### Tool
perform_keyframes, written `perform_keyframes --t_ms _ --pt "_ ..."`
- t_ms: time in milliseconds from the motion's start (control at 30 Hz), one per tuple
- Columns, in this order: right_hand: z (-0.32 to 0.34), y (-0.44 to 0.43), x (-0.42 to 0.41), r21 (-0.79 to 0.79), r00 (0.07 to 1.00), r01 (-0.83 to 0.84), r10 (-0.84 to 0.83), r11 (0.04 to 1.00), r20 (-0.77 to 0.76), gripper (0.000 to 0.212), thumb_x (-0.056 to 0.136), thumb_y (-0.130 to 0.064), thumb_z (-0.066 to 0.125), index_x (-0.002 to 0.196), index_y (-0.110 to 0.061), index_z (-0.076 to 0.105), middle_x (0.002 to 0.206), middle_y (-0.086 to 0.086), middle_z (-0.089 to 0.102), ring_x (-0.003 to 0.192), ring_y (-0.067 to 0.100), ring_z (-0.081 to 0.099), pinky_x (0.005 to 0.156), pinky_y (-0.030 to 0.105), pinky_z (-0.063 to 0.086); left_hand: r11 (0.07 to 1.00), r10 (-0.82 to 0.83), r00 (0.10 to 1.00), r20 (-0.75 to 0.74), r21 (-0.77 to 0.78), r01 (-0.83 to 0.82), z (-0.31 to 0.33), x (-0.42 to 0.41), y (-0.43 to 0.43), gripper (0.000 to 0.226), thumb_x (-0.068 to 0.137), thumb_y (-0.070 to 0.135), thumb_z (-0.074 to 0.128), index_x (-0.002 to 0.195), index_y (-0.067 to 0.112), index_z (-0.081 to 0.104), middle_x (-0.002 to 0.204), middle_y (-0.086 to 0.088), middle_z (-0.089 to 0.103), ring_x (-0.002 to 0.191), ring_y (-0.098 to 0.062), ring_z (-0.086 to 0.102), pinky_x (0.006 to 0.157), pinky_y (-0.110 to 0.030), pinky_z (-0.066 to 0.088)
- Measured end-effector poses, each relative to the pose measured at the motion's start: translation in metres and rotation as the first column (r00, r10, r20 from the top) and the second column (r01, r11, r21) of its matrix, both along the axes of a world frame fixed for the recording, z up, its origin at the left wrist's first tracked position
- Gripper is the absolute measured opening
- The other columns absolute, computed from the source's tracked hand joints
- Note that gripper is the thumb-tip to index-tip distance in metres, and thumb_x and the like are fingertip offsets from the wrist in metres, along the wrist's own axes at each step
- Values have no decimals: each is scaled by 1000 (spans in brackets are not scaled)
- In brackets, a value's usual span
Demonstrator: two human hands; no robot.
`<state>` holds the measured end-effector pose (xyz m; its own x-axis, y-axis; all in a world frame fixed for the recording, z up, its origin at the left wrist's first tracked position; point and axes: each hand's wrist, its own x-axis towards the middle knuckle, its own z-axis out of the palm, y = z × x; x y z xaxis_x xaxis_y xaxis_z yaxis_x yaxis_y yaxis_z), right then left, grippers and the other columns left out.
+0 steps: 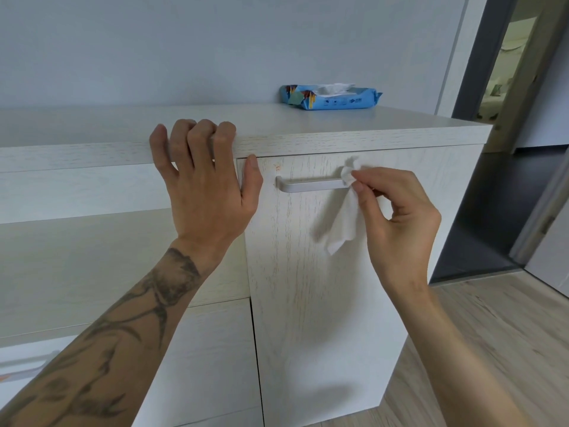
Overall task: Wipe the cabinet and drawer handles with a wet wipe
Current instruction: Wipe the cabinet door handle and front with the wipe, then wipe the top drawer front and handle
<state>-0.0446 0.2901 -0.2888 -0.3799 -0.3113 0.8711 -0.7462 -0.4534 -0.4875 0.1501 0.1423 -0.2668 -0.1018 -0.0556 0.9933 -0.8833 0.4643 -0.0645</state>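
Two hands share the work at the pale wood cabinet [308, 272]: your right hand [397, 217] pinches a white wet wipe [345, 220] between thumb and fingertips, pressing its upper fold against the right end of the silver bar handle [311, 184] on the cabinet door, while the loose tail hangs below. Your left hand [203, 180] holds nothing, fingers curled over the front edge of the top surface [338, 124], thumb on the door's corner, bracing. For a clean pass, wrap the wipe round the bar and draw it leftward along the full length, including both posts and the underside. An open blue wipe pack [331, 96] lies on the surface near the wall. Another handle [27, 363] shows blurred at lower left, likely awaiting its turn.
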Motion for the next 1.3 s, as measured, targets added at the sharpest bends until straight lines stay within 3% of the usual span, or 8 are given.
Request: perform_keyframes --t_ms 200,267,367,533,700,933,1133,1300 --pt "1 -4 0 -56 982 63 -72 996 -176 15 96 -5 79 110 -10 81 110 6 74 108 24 66 97 30 54 1000 7 1000 4 9 -7 0 0 0 40 106 41 42 127 8 50 122 -19 60 127 -36 41 122 -60 23" --pt "4 -10 14 -79 959 55 -74 995 -273 13 96 -6 80 108 -9 83 108 2 74 108 22 61 96 28 49 1000 12 1000 5 9 -12 0 0 -1 39 106 40 43 127 8 51 121 -19 60 126 -36 41 122 -61 25" --pt "7 -23 40 -98 929 10 -46 995 -368 11 98 -12 77 107 -13 84 108 -3 74 109 16 53 94 38 45 1000 11 1000 9 9 -11 0 1 0 40 105 39 41 128 8 50 121 -19 60 126 -36 40 122 -61 25" --pt "4 -37 49 -139 881 50 -109 989 -461 10 98 -9 77 106 -10 84 109 4 76 107 23 56 92 36 38 999 33 999 25 28 -34 1 2 3 38 105 37 46 127 7 52 121 -19 60 126 -35 41 122 -60 26" --pt "-13 -30 25 -285 893 88 -202 954 -403 9 100 -6 75 104 -6 83 108 7 77 103 25 63 91 41 48 998 52 999 16 39 -53 1 2 6 42 105 37 45 126 4 59 121 -19 60 125 -38 46 122 -60 26" --pt "-28 -11 -5 -228 940 259 -299 939 -162 9 103 -8 72 106 -7 80 108 12 74 102 25 66 83 49 53 995 31 999 15 91 -32 4 2 17 45 108 36 42 131 5 63 127 -17 61 132 -38 48 126 -58 22" --pt "-46 -18 41 -219 970 137 -176 966 -171 7 100 -6 75 104 -5 80 104 11 75 98 25 66 82 44 50 986 -22 987 157 165 -4 0 29 33 57 114 37 31 163 10 40 166 -17 39 159 -38 28 132 -57 13" --pt "-61 -35 87 -190 984 15 -48 982 -172 8 98 -9 76 104 -8 80 105 8 74 100 22 65 85 44 49 978 -82 969 231 208 33 -29 83 51 54 113 31 36 164 15 40 173 -15 27 162 -35 20 133 -53 9"
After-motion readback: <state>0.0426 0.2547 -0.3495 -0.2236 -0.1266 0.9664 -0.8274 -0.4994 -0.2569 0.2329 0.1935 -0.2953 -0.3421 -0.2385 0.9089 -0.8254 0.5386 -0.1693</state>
